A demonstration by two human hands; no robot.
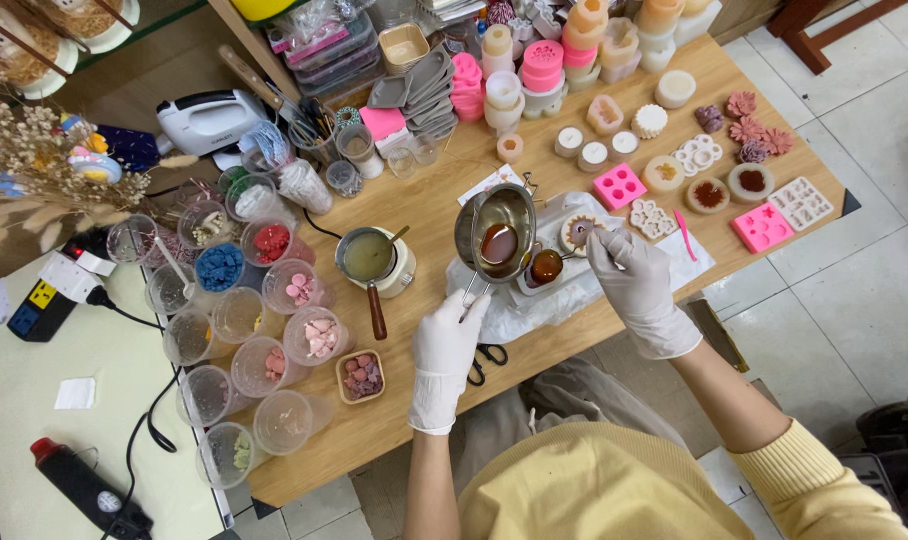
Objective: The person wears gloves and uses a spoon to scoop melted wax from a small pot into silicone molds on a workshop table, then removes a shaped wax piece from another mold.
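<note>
At the table's near edge, the left hand (447, 335), white-gloved, is curled shut around the thin handle of a small metal pouring pot (498, 232); fingers are pressed together on the handle, none spread. The forearm is brought up from below, wrist roughly straight, glove cuff bunched at the wrist. The pot is held up and to the right of those fingers, tilted, with dark amber liquid seen inside. Just past the pot's lower rim, a small round mould (546, 267) filled with the same amber liquid is seen, sitting on a white tray (559, 215) over crumpled white paper (514, 300).

The right hand (634, 280), also gloved, is closed in a pinch at the fingertips on a round flower-shaped mould (577, 232); whether it is gripped or only steadied cannot be told. The remaining fingers are loosely curled. The forearm is angled in from the lower right, yellow sleeve pushed back. The amber-filled mould lies just left of these fingertips, between the two hands.

Black scissors (486, 362) are lying just right of the left wrist. A second pot with pale liquid on a small warmer (374, 258) is placed left of the left-hand fingers, near but apart.
</note>
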